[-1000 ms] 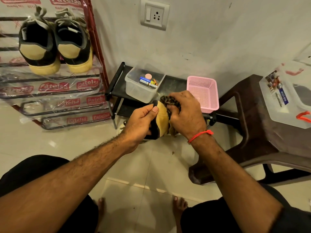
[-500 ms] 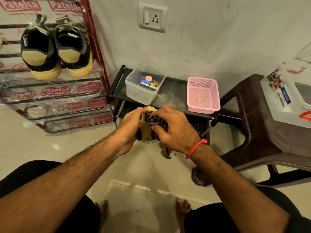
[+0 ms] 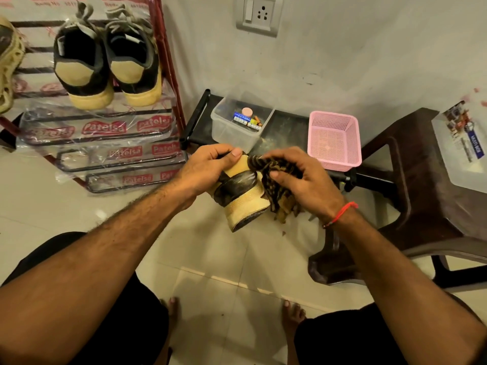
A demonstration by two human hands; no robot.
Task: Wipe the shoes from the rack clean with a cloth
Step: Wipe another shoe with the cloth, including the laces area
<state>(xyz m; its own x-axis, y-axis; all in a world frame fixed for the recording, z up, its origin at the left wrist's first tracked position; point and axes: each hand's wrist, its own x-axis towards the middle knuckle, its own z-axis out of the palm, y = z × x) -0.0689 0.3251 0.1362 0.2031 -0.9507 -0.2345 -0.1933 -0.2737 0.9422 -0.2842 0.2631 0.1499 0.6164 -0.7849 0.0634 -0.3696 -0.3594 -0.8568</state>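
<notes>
My left hand (image 3: pixel 208 167) grips a tan sandal (image 3: pixel 243 200) with a dark strap, held in the air in front of me with its heel end toward me. My right hand (image 3: pixel 303 180) holds a bunched dark striped cloth (image 3: pixel 274 167) against the sandal's right side and top. A pair of black sneakers (image 3: pixel 105 59) with yellow soles stands heels-out on the top shelf of the red shoe rack (image 3: pixel 171 75) at the left. Another tan shoe (image 3: pixel 8 64) shows at the far left edge.
A low black stand (image 3: pixel 287 127) against the wall carries a clear tub of batteries (image 3: pixel 239 122) and a pink basket (image 3: pixel 334 140). A brown plastic chair (image 3: pixel 421 185) with a clear lidded box (image 3: pixel 463 148) stands at the right. My bare feet rest on the tiled floor (image 3: pixel 79 206).
The sandal has been turned so its heel and strap now face me. My right hand with the cloth has shifted from over the sandal to its right side.
</notes>
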